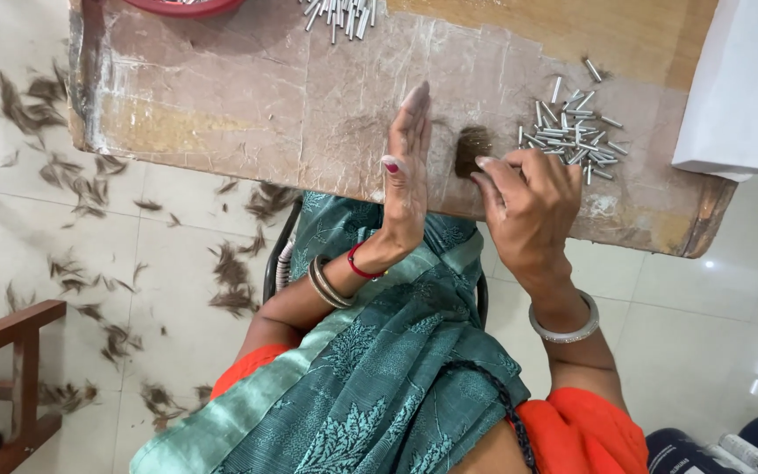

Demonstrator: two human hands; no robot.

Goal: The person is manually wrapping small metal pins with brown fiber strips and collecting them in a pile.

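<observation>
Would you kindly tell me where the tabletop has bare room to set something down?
Bare: the wide left stretch of the table, between its left edge and the left hand. Crowded: the right hand by the hair tuft and the metal tubes.

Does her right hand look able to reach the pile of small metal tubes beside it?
Probably yes: the right hand lies beside the metal tubes, with nothing between them.

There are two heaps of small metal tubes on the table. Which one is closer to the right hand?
The heap by the white box, just beyond the right hand; its fingertips almost reach it. The other heap lies at the table's far edge, by the red bowl.
</observation>
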